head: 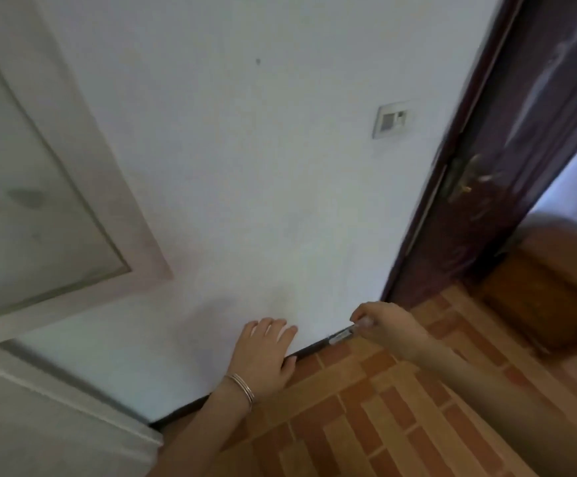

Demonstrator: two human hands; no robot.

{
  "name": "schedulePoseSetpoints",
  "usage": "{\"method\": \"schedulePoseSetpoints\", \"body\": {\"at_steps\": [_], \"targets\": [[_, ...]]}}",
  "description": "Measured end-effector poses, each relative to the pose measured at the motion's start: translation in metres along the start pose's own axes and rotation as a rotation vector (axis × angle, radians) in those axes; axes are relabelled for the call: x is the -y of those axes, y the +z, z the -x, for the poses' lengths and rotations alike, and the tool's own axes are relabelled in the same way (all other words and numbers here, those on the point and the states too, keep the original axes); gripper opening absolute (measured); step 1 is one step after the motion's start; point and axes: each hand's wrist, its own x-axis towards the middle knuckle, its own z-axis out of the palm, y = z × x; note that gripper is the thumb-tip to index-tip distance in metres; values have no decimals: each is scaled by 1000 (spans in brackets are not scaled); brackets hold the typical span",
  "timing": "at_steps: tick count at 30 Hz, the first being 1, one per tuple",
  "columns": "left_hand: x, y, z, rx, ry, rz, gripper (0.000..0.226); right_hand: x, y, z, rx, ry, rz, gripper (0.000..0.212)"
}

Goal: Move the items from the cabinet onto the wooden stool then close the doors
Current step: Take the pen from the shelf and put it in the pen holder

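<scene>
My left hand (266, 352), with bangles on its wrist, presses flat with straight fingers on a white surface (245, 201), its thumb at that surface's dark lower edge (307, 352). My right hand (386, 325) pinches a small silver handle-like piece (342, 336) on the same dark edge. A frosted glass door in a white frame (39, 187) fills the left side. A brown wooden piece of furniture (555, 290), blurred, stands at the right. No cabinet items are in view.
A dark brown room door (507, 160) with a brass handle stands open at the right. A switch plate (392, 119) sits on the white surface. Brick-patterned floor (400, 407) lies under my arms. Another white-framed panel (56, 435) is at the lower left.
</scene>
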Motion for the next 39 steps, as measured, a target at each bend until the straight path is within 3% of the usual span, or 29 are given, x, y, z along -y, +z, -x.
{"method": "schedulePoseSetpoints", "body": {"at_steps": [12, 17, 28, 39], "targets": [[-277, 52, -185, 85, 486, 74, 48, -253, -123, 187, -69, 438, 73, 14], [-364, 53, -243, 134, 618, 43, 48, -315, -165, 240, -151, 592, 40, 10], [-457, 89, -372, 198, 856, -26, 54, -421, -190, 249, -198, 797, -52, 13], [-522, 82, -569, 146, 994, -29, 71, -540, -297, 173, -474, 919, -115, 5]]}}
